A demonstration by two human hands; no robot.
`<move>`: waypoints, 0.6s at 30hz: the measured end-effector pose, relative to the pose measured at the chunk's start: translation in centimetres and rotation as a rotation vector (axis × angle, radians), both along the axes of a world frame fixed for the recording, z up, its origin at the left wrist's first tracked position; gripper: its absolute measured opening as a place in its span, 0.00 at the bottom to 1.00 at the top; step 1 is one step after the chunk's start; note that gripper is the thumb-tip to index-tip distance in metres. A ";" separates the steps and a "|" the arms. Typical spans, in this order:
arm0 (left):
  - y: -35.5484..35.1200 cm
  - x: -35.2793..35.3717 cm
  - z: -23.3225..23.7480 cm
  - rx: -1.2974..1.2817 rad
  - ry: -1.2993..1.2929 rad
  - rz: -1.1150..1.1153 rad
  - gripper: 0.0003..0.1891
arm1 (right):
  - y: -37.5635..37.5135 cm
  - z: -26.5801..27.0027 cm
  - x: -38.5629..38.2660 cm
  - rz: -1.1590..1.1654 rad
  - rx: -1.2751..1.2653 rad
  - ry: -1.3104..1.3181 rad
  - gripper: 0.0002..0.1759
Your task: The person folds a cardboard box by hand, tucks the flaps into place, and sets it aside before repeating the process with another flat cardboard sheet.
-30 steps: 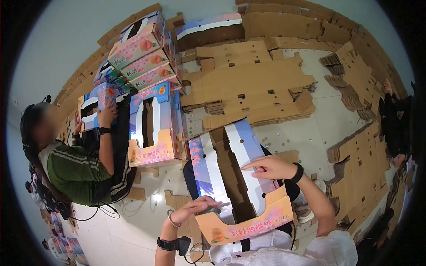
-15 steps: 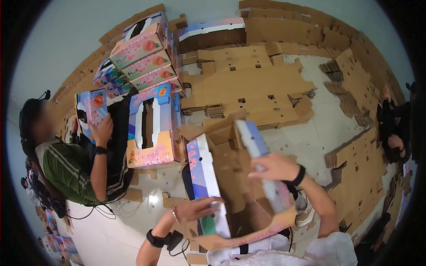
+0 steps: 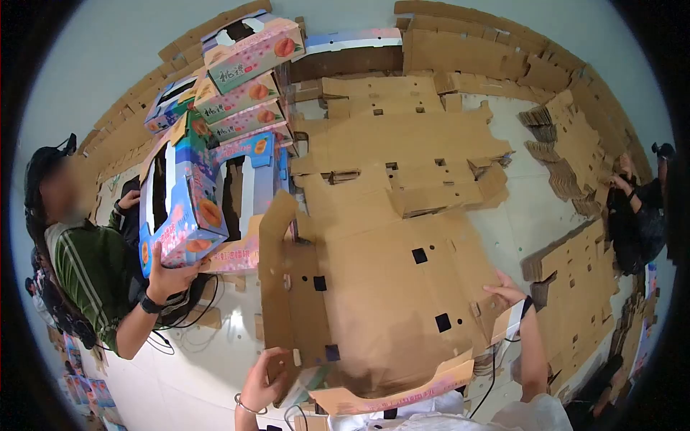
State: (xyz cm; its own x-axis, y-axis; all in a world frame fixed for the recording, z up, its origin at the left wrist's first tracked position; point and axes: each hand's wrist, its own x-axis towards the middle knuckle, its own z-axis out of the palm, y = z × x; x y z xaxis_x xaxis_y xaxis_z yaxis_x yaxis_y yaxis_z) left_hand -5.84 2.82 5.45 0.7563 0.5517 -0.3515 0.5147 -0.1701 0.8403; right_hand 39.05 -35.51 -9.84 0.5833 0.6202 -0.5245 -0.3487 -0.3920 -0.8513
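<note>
A large cardboard blank [image 3: 388, 287], brown side up, lies spread out in front of me, its left side flap raised and its printed front edge standing up near my body. My left hand [image 3: 262, 381] holds the lower left corner of the blank, fingers curled at the raised flap. At the right edge, my right hand [image 3: 507, 289] grips the cardboard beside a white-edged flap. Rectangular holes and small round holes show in the blank.
At the left a person [image 3: 93, 266] in a green shirt holds a printed box [image 3: 183, 208]. Finished boxes [image 3: 251, 61] are stacked behind. Flat cardboard sheets [image 3: 402, 144] lie ahead, with more piles [image 3: 575, 280] at the right near another person [image 3: 636, 215].
The partly folded box before me now lies opened out, and my hands have moved apart to its sides. The person at left has lifted a printed box nearer the front.
</note>
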 end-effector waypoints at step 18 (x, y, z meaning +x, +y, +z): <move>10.5 13.1 14.8 0.620 -0.581 0.184 0.30 | -1.7 8.1 1.9 -0.673 0.378 -0.418 0.27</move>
State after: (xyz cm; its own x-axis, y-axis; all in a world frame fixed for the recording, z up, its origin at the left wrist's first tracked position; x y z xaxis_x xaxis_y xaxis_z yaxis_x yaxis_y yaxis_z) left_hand 7.26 13.34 20.30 0.6026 0.6471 0.4671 0.0970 -0.6403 0.7620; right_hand 40.94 -37.24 -1.69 0.9863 0.1642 -0.0151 -0.0349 0.1184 -0.9924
